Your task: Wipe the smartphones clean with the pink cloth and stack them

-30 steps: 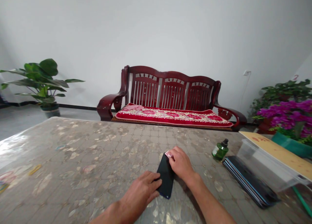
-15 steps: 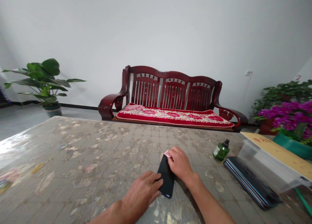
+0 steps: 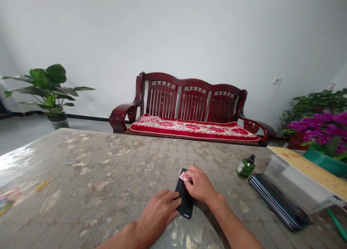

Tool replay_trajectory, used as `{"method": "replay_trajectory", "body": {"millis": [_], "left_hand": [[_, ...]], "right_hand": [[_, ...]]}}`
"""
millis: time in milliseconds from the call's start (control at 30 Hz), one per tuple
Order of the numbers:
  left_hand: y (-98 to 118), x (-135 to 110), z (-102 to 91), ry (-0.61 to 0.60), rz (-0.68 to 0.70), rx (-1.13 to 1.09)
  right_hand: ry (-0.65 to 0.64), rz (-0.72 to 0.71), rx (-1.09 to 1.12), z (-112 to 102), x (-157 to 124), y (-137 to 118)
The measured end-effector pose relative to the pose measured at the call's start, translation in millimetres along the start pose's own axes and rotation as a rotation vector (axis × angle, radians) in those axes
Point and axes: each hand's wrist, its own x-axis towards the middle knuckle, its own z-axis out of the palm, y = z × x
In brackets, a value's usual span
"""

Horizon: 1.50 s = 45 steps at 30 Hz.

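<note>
A black smartphone [image 3: 186, 202] lies screen up on the patterned table cover, between my two hands. My left hand [image 3: 159, 209] grips its lower left edge, with the thumb and fingertips on the rim and screen. My right hand [image 3: 199, 184] is closed on a small pink-and-white cloth [image 3: 184, 177], pressed against the upper part of the screen. Most of the cloth is hidden under the fingers, and the right hand covers part of the phone's right edge.
To the right stand a green bottle [image 3: 246, 167], a stack of phones [image 3: 279, 202] and a clear plastic box [image 3: 295, 187] with a yellow board [image 3: 306, 166] on top. Rubber bands [image 3: 42, 186] lie at the left. Beyond the table [image 3: 108, 169] is a wooden bench [image 3: 187, 97].
My right hand has slid the cloth slightly left and down from the phone's top edge onto the screen. The left hand stays at the phone's left edge.
</note>
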Motion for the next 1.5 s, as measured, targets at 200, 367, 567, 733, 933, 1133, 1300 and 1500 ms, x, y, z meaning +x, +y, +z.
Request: {"method": "replay_trajectory", "body": {"millis": [200, 367, 567, 733, 933, 1133, 1300, 1500], "left_hand": [[-2, 0, -0.1, 0.027, 0.015, 0.002], [-1, 0, -3.4, 0.025, 0.014, -0.004], [-2, 0, -4.7, 0.035, 0.005, -0.056], [-4, -1, -3.2, 0.053, 0.004, -0.092], [-9, 0, 1.2, 0.122, -0.030, -0.253], [-19, 11, -2.4, 0.399, -0.293, -0.622], [-12, 21, -4.4, 0.542, -0.380, -0.853], [-8, 27, -4.4, 0.467, -0.466, -1.232]], "right_hand": [[-0.039, 0.067, 0.205, -9, 1, 2], [-0.031, 0.113, 0.371, -4, 6, 16], [-0.051, 0.195, 0.516, 1, 7, 26], [-0.041, 0.195, 0.538, -1, 7, 25], [0.026, 0.215, 0.455, -1, 9, 22], [0.196, 0.267, 0.414, -2, 6, -1], [0.153, 0.272, 0.515, 6, 0, -25], [0.154, 0.301, 0.745, 10, -1, -36]]}}
